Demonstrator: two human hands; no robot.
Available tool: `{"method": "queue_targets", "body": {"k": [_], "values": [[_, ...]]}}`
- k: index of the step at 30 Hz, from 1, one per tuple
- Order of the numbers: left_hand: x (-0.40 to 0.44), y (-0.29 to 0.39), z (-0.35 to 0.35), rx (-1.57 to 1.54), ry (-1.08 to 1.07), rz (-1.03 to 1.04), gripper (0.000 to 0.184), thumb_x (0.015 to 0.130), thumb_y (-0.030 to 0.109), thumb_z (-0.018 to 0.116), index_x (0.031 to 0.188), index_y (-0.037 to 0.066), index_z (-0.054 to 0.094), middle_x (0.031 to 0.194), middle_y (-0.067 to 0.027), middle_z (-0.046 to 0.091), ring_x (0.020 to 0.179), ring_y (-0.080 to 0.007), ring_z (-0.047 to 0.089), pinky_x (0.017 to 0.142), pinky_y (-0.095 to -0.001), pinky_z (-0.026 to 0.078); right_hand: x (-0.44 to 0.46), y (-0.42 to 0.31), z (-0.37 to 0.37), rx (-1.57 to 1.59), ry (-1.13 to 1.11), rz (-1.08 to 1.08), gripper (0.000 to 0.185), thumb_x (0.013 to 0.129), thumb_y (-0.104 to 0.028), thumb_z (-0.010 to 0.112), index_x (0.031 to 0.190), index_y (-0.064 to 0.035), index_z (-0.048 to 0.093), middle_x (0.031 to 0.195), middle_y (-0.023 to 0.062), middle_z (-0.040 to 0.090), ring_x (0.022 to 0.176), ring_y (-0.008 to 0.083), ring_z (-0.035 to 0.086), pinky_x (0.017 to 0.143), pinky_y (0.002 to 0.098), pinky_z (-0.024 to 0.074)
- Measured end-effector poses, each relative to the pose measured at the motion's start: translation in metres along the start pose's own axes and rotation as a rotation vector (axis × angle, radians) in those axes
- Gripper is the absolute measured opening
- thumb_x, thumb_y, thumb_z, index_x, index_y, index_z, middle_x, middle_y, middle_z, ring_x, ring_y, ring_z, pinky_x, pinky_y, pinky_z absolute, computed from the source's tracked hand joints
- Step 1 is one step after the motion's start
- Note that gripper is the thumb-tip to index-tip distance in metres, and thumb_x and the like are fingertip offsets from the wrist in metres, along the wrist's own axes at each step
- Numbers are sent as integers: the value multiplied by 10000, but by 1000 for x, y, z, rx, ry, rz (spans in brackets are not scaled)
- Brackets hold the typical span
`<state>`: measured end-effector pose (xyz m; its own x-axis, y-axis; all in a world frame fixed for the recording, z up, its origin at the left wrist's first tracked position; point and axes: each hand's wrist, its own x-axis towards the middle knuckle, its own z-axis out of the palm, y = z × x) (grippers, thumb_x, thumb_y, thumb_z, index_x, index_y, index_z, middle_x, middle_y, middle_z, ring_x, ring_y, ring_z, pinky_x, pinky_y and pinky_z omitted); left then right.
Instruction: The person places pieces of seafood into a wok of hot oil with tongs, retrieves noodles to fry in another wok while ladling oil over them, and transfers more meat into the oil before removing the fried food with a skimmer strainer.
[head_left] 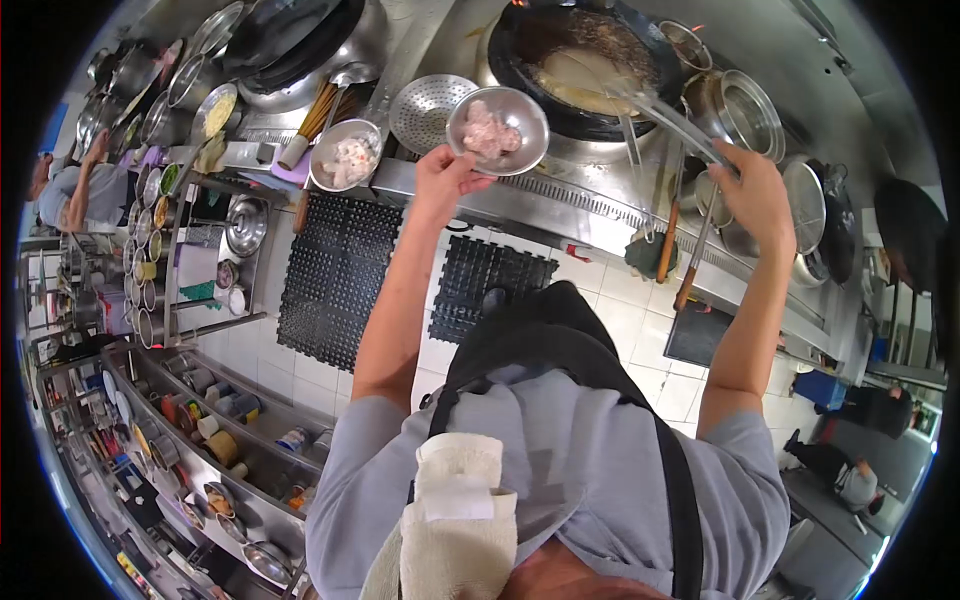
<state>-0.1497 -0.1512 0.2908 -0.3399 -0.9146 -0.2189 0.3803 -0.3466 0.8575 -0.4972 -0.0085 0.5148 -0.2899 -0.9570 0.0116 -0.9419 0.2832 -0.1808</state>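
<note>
My left hand (450, 185) grips the rim of a small metal bowl (535, 128), fingers curled at its near edge. Pinkish raw meat (490, 132) lies in this bowl. My right hand (752, 190) is closed round the handle of a long metal utensil (680, 122) that slants into a large black wok (505, 60). Brown bubbling liquid (620, 40) fills the wok, with a paler patch round the utensil's far end, whose shape I cannot make out. The bowl is held just left of the wok, by a perforated metal strainer (415, 105).
A second bowl of pale food (347, 160) rests left on the counter edge. Wooden-handled tools (668, 240) hang at the front right. Pots and strainers (748, 115) stand right of the wok. Black mats (340, 280) cover parts of the tiled floor. Another person (85, 190) is at far left.
</note>
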Motion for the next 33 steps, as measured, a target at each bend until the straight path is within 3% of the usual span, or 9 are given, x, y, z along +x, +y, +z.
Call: {"method": "queue_targets", "body": {"k": [2, 5, 10, 15, 19, 21, 24, 28, 33], "values": [[2, -1, 3, 26, -16, 22, 105, 921, 50, 619, 915, -53, 596, 869, -129, 657, 737, -254, 717, 680, -345, 635, -12, -32, 6, 76, -92, -73, 366, 869, -224, 649, 1218, -117, 670, 1054, 193, 697, 1024, 372, 649, 887, 453, 499], [11, -5, 3, 60, -71, 27, 85, 914, 27, 613, 908, -56, 595, 858, -125, 653, 728, -247, 716, 660, -337, 636, -18, -64, 42, -7, -92, -246, 375, 860, -217, 648, 1203, -65, 657, 1023, 212, 688, 961, 393, 650, 858, 471, 498], [17, -9, 3, 50, -129, 3, 93, 911, 24, 618, 862, -36, 567, 821, -132, 638, 685, -260, 713, 622, -334, 639, -20, -83, 83, -83, -71, -246, 329, 889, -190, 604, 1205, -123, 664, 996, 170, 698, 925, 378, 659, 822, 479, 506], [22, -5, -5, -45, -103, -98, 86, 907, 13, 609, 876, -47, 557, 824, -136, 636, 686, -281, 716, 641, -346, 645, -37, -100, 64, -104, -30, -200, 306, 897, -175, 590, 1190, -140, 673, 1000, 155, 702, 926, 372, 662, 809, 478, 510], [29, -18, -8, -41, -116, -107, 108, 933, 49, 603, 967, -45, 562, 915, -178, 666, 774, -297, 724, 696, -357, 636, -35, -93, 69, -128, -46, -167, 329, 893, -182, 589, 1207, -124, 670, 1032, 163, 697, 933, 379, 652, 821, 481, 498], [34, -21, -9, -45, -121, -118, 120, 932, 55, 606, 973, -50, 563, 915, -184, 666, 785, -302, 725, 691, -357, 637, -34, -93, 64, -96, 32, -171, 332, 894, -182, 585, 1210, -122, 670, 1038, 169, 695, 940, 376, 652, 825, 475, 498], [35, -26, -7, -69, -127, -156, 129, 930, 61, 610, 966, -53, 561, 915, -188, 664, 790, -311, 726, 687, -359, 640, -27, -91, 65, -154, -32, -188, 328, 893, -191, 598, 1201, -113, 675, 1008, 188, 695, 926, 370, 661, 808, 460, 502], [48, -33, 3, -100, -110, -157, 124, 924, 54, 615, 929, -51, 550, 907, -191, 657, 767, -329, 726, 685, -362, 645, -20, -90, 27, -84, 124, -79, 356, 880, -219, 639, 1217, -109, 671, 963, 187, 702, 881, 362, 678, 771, 436, 510], [61, -31, 15, -139, -100, -196, 118, 924, 37, 610, 911, -41, 524, 911, -209, 655, 774, -346, 724, 678, -367, 647, 59, -45, 27, -44, 153, -100, 351, 864, -249, 639, 1195, -145, 689, 1006, 206, 697, 975, 374, 664, 854, 453, 509]]}}
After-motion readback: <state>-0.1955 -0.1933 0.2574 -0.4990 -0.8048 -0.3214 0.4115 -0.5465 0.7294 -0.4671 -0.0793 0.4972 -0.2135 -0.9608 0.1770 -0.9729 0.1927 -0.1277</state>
